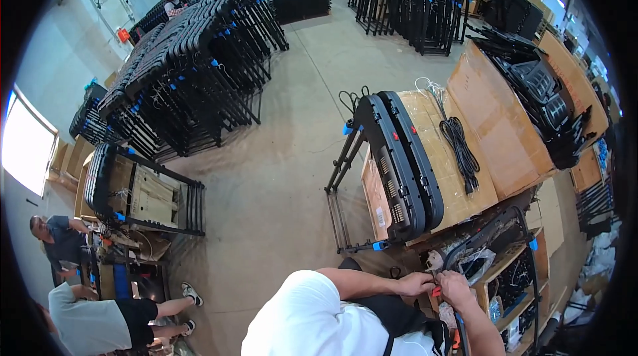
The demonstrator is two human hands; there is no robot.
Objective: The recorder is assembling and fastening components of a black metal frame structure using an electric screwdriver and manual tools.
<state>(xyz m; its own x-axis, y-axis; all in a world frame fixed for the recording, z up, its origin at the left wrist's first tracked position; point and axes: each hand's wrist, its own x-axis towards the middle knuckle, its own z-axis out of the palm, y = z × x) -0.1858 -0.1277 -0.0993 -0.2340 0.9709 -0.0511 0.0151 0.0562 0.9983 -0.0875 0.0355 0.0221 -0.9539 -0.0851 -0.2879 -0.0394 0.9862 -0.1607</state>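
Note:
My left hand (417, 283) and my right hand (456, 287) meet at the lower right, with fingers closed close together at the edge of a black frame (488, 231). Whatever they pinch is too small and covered to name. A small red piece (436, 291) shows just below the left fingertips. Beside the right hand lies a crumpled clear plastic bag (480, 265) within the frame. Just beyond, two long black panels (402, 173) with red switches stand side by side on dark legs.
A wooden bin (546, 259) of small black parts sits right of my hands. Ahead are a coiled black power cord (458, 150) on cardboard and a large carton (492, 126) of black plastic parts. Stacked black frames (199, 57) fill the far left. Two people work at the left.

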